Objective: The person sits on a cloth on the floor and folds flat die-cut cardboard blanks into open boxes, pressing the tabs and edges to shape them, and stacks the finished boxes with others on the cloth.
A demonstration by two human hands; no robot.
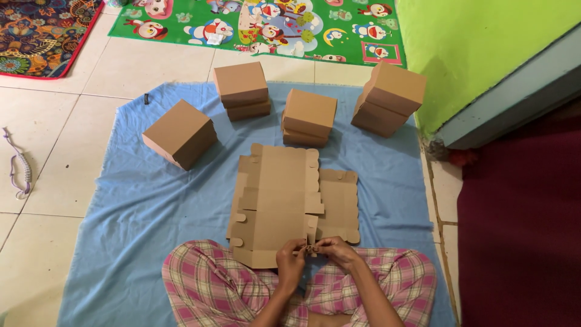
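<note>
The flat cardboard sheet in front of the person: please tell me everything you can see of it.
The flat cardboard sheet is a brown, die-cut box blank with scalloped tabs and flaps, lying unfolded on the blue cloth. It rests partly over a second flat blank on its right. Its near edge reaches the person's crossed legs, where the left hand and right hand meet at its corner.
</note>
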